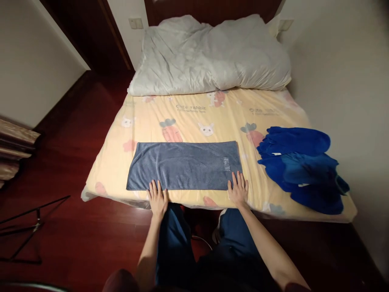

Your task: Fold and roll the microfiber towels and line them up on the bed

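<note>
Bed [112, 162]: yellow-covered, printed with rabbits, carrots and the words "Cute rabbit"; its near edge meets the person's legs.
Quilt [212, 56]: white, rumpled, heaped across the far end.
Towel [182, 166]: grey-blue, one long flat rectangle, lying crosswise on the bed near its front edge, directly before the person I am watching.
Blue cloths [304, 170]: loose, overlapping pile, near the bed's right edge, apart from the towel.
Black stand [38, 215]: thin legs, at left, over the dark red floor.
Left hand [157, 199]: palm down, fingers loosely spread, tips on the towel's near edge toward its left end.
Right hand [238, 190]: palm down, fingers slightly parted, laid over the towel's near right corner.
Lettering [226, 164]: pale, at the towel's right end; I cannot read it.
</note>
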Motion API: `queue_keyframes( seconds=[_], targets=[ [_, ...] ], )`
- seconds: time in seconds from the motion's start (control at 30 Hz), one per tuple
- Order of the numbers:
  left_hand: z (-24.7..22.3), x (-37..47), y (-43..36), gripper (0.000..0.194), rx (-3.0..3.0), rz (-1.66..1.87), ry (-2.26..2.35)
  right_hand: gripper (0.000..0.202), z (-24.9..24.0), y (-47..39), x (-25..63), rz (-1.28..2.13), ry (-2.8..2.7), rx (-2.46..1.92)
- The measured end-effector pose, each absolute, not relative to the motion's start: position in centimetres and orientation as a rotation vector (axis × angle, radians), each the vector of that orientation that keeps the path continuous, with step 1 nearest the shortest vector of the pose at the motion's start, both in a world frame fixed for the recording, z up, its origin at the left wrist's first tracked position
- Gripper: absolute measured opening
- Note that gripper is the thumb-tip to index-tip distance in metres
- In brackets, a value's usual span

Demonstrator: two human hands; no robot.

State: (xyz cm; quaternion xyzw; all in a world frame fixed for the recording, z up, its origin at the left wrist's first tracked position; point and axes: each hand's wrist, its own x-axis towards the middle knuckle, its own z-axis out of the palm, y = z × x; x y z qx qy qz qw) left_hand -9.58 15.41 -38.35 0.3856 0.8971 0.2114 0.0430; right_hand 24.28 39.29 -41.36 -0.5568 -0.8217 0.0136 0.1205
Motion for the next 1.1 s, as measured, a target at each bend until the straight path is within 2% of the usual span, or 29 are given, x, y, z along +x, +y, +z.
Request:
queue_keyframes(
  seconds=[0.17, 0.33, 0.43, 0.6, 0.77, 0.97, 1.1],
  targets=[
    [-37.9, -2.5, 10.0, 0.069, 0.915, 1.108, 2.399, 0.063, -40.3, 39.0, 23.9, 0.102, -2.423, -1.685],
    [-35.5, -1.4, 8.6, 0.035, 0.785, 1.261, 2.145, 0.065, -37.7, 39.0, 23.2, 0.253, -2.480, -1.800],
    [-34.7, -0.5, 8.7, 0.024, 0.562, 1.393, 1.984, 0.063, -36.5, 37.6, 22.3, 0.229, -2.545, -1.733],
    [-34.5, 1.6, 12.0, 0.019, 0.088, 1.575, 1.555, 0.059, -36.2, 32.5, 20.9, 0.284, -2.806, -1.292],
    [-34.4, 2.5, 17.3, 0.030, -0.239, 1.677, 1.195, 0.051, -35.9, 30.5, 20.8, 0.298, -2.811, -1.286],
    [-34.2, 2.7, 22.1, 0.007, -0.478, 1.821, 1.014, 0.046, -34.1, 31.2, 19.1, 0.386, -2.941, -1.112],
    [-34.3, 2.9, 23.2, 0.008, -0.520, 1.870, 1.045, 0.043, -33.6, 31.2, 18.2, 0.398, -2.984, -1.141]
  ],
)
